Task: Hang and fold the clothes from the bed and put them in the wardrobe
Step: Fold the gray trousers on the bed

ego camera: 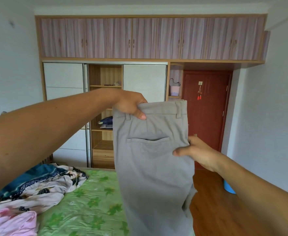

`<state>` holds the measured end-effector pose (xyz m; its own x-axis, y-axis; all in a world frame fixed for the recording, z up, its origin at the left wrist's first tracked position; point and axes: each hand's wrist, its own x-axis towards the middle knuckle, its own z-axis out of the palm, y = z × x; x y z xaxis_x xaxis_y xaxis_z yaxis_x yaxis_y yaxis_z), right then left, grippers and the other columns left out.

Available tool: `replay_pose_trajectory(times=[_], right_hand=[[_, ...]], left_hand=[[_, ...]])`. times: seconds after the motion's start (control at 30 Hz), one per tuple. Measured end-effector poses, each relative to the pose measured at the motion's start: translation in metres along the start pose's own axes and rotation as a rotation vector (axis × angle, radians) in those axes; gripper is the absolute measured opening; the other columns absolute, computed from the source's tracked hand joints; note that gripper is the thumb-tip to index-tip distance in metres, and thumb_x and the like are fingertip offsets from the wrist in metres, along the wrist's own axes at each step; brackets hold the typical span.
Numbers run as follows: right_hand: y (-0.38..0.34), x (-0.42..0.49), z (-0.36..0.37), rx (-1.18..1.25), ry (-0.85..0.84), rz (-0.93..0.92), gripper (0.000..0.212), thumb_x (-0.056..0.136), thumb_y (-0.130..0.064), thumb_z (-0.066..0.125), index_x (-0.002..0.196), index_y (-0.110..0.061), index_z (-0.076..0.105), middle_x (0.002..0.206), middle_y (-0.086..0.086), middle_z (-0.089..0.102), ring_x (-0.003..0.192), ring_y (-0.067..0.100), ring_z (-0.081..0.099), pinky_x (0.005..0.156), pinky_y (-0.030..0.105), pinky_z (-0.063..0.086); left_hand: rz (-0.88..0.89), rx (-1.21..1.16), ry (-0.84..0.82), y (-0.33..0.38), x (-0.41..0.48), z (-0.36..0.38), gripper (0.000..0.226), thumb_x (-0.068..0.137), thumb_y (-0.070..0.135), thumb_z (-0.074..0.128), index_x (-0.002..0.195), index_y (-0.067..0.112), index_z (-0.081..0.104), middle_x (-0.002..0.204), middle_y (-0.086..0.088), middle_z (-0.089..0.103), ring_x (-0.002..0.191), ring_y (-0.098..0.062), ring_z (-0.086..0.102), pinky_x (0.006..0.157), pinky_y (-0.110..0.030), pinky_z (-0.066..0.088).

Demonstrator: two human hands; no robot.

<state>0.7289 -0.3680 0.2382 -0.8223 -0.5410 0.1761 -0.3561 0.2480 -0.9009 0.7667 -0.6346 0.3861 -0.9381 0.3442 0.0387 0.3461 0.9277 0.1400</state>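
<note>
Head view: left hand (129, 104) and right hand (196, 152) pinch grey trousers (150, 169); wardrobe (63, 75) holds folded dark clothes (106, 122).

grey trousers (150, 159) hanging waistband up, clothes heap (37, 186) on bed (92, 203)

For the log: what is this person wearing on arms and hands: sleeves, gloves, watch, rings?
Nothing visible. The left hand and right hand are ungloved, and the left forearm and right forearm are uncovered to the frame edge: no sleeve, watch or bracelet. No ring is visible.
</note>
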Motion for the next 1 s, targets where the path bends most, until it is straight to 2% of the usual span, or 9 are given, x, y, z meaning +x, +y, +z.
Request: replay_pose_trajectory(times=[0.13, 0.33, 0.4, 0.47, 0.53, 0.67, 0.8, 0.93, 1.0], right_hand=[[0.006, 0.009, 0.008, 0.104, 0.063, -0.025, 0.03, 0.09, 0.002, 0.068, 0.117, -0.007, 0.072, 0.113, 0.005, 0.076, 0.105, 0.022, 0.073, 0.104, 0.047, 0.052], [0.021, 0.014, 0.021, 0.161, -0.014, -0.006, 0.04, 0.086, -0.003, 0.076, 0.124, -0.013, 0.069, 0.117, 0.002, 0.075, 0.108, 0.022, 0.072, 0.097, 0.038, 0.055], [0.046, 0.01, 0.024, -0.01, -0.127, 0.115, 0.045, 0.083, -0.012, 0.082, 0.123, -0.025, 0.067, 0.118, -0.007, 0.074, 0.111, 0.017, 0.07, 0.097, 0.035, 0.055], [0.081, 0.004, 0.028, -0.178, -0.187, 0.307, 0.043, 0.082, -0.027, 0.083, 0.12, -0.035, 0.064, 0.117, -0.011, 0.073, 0.111, 0.015, 0.067, 0.1, 0.043, 0.051], [0.113, -0.001, 0.036, -0.187, -0.179, 0.434, 0.034, 0.088, -0.037, 0.076, 0.119, -0.029, 0.064, 0.114, -0.001, 0.073, 0.105, 0.019, 0.07, 0.095, 0.046, 0.055], [0.142, -0.004, 0.067, 0.201, 0.075, 0.454, 0.027, 0.099, -0.03, 0.059, 0.111, -0.008, 0.072, 0.106, 0.015, 0.076, 0.099, 0.029, 0.073, 0.099, 0.048, 0.055], [0.14, 0.008, 0.095, 0.695, 0.175, 0.361, 0.03, 0.105, -0.027, 0.046, 0.121, -0.014, 0.067, 0.116, 0.011, 0.074, 0.112, 0.033, 0.067, 0.1, 0.047, 0.05], [0.127, 0.021, 0.103, 0.895, 0.208, 0.348, 0.03, 0.102, -0.035, 0.052, 0.117, -0.016, 0.071, 0.118, 0.012, 0.074, 0.101, 0.028, 0.065, 0.085, 0.041, 0.048], [0.128, 0.023, 0.101, 0.877, 0.243, 0.31, 0.03, 0.1, -0.02, 0.057, 0.124, -0.007, 0.068, 0.115, 0.015, 0.073, 0.093, 0.027, 0.068, 0.079, 0.038, 0.051]], left_hand=[[-0.052, 0.02, -0.056, 0.014, 0.002, -0.006, 0.033, 0.075, 0.053, 0.079, 0.102, 0.043, 0.063, 0.109, 0.019, 0.069, 0.105, -0.008, 0.065, 0.098, -0.036, 0.053], [-0.048, 0.086, 0.009, 0.011, 0.004, -0.005, 0.018, 0.083, 0.042, 0.078, 0.098, 0.037, 0.068, 0.106, 0.018, 0.071, 0.103, -0.009, 0.067, 0.101, -0.04, 0.052], [-0.057, 0.086, 0.044, 0.009, 0.001, -0.01, 0.025, 0.083, 0.04, 0.078, 0.104, 0.031, 0.07, 0.107, 0.016, 0.072, 0.103, -0.01, 0.067, 0.101, -0.041, 0.052], [-0.078, 0.084, 0.061, 0.009, -0.003, -0.016, 0.031, 0.083, 0.041, 0.078, 0.109, 0.028, 0.071, 0.108, 0.015, 0.072, 0.103, -0.011, 0.067, 0.1, -0.041, 0.052], [-0.095, 0.089, 0.071, 0.009, -0.005, -0.02, 0.035, 0.083, 0.042, 0.077, 0.114, 0.027, 0.07, 0.109, 0.014, 0.072, 0.103, -0.012, 0.067, 0.099, -0.039, 0.052], [-0.109, 0.12, 0.084, 0.01, -0.006, -0.025, 0.031, 0.084, 0.041, 0.076, 0.111, 0.028, 0.069, 0.106, 0.015, 0.07, 0.099, -0.008, 0.065, 0.096, -0.033, 0.049], [-0.126, 0.121, 0.089, 0.003, -0.006, -0.029, 0.024, 0.084, 0.04, 0.077, 0.105, 0.031, 0.07, 0.104, 0.014, 0.072, 0.097, -0.008, 0.067, 0.097, -0.037, 0.052], [-0.147, 0.134, 0.105, -0.008, -0.01, -0.03, 0.031, 0.082, 0.041, 0.079, 0.11, 0.028, 0.072, 0.106, 0.013, 0.073, 0.099, -0.012, 0.068, 0.099, -0.038, 0.051], [-0.174, 0.129, 0.093, -0.015, -0.016, -0.031, 0.028, 0.082, 0.042, 0.078, 0.107, 0.031, 0.07, 0.106, 0.013, 0.072, 0.1, -0.013, 0.067, 0.098, -0.039, 0.051]])
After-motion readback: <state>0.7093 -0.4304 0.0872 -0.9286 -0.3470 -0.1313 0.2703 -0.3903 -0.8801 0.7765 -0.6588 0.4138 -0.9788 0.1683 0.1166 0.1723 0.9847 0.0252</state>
